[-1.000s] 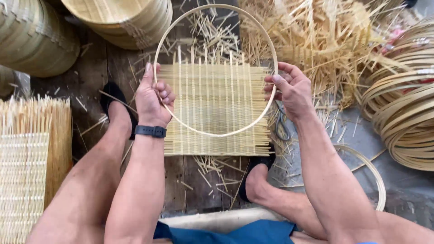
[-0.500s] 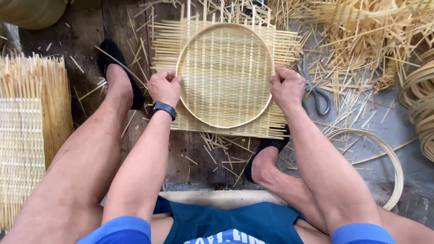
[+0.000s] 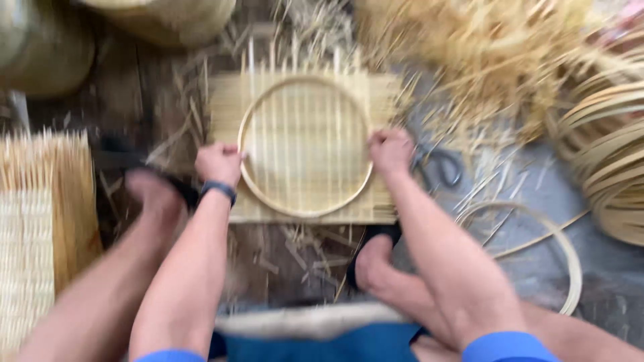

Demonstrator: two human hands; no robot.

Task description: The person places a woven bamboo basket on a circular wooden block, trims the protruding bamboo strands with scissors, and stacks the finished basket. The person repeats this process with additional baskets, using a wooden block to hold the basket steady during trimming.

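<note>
Littered floor; hands (image 3: 218,163) (image 3: 391,150) at hoop (image 3: 305,145) rim

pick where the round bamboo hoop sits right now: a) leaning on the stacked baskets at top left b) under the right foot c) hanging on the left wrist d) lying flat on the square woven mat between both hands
d: the round hoop lies on the woven mat, with the left hand at its left edge and the right hand at its right edge.
</note>
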